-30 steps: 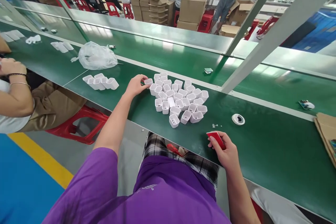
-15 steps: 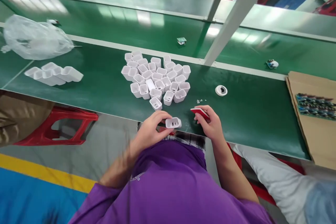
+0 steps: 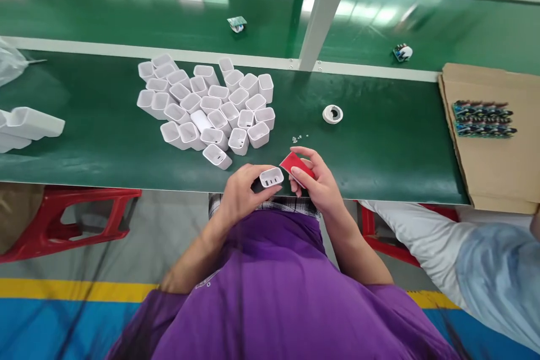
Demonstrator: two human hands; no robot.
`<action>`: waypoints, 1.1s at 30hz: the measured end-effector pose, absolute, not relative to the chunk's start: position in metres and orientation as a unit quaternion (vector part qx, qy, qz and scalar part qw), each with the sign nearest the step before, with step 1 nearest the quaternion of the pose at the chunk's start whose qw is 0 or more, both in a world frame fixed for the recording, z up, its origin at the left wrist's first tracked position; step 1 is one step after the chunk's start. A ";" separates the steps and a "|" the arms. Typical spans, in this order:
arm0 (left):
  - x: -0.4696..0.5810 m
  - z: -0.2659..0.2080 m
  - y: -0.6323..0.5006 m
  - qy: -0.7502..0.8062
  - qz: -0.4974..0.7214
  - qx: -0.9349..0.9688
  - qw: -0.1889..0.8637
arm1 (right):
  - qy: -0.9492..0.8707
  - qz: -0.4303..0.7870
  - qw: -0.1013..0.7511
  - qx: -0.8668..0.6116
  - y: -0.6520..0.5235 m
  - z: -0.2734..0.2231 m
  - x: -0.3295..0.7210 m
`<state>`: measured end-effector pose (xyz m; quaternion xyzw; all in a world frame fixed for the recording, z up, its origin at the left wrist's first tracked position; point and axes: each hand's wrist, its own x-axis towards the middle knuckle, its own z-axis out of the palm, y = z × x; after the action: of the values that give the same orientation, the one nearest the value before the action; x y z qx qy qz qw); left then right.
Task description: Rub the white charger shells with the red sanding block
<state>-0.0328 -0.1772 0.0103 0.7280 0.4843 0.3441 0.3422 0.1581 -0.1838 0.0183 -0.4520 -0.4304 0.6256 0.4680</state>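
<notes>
Between the thumb and fingers of my left hand (image 3: 243, 190) is a white charger housing (image 3: 271, 178), its slotted inside turned up toward me. My right hand (image 3: 317, 179) pinches a flat red card-like piece (image 3: 297, 167) with a pale edge; its exact kind I cannot tell. The red piece's corner is close beside the housing's right end. Several more white charger housings (image 3: 214, 106) stand grouped on the green bench, most with their hollow side up. Tiny white bits (image 3: 297, 139) lie just beyond my right hand.
A white tape roll (image 3: 333, 114) sits on the green bench (image 3: 379, 146). Rows of circuit boards (image 3: 483, 119) rest on cardboard (image 3: 498, 180) at right. A grey post (image 3: 327, 11) rises at the back. A co-worker's leg (image 3: 422, 236) is at right, a red stool (image 3: 93, 214) at left.
My right hand has brought the red piece left, close to the housing, and turned its red face up. The left hand still holds the housing. The view has tilted down and shifted right.
</notes>
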 end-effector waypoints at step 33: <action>-0.027 0.008 -0.168 0.366 0.388 0.452 0.714 | -0.493 0.622 0.447 -0.413 -0.186 0.031 0.135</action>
<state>-0.0273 -0.1684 0.0079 0.4523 0.3664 0.3884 0.7144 0.1345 -0.1863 0.0307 -0.4128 -0.4931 0.6215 0.4474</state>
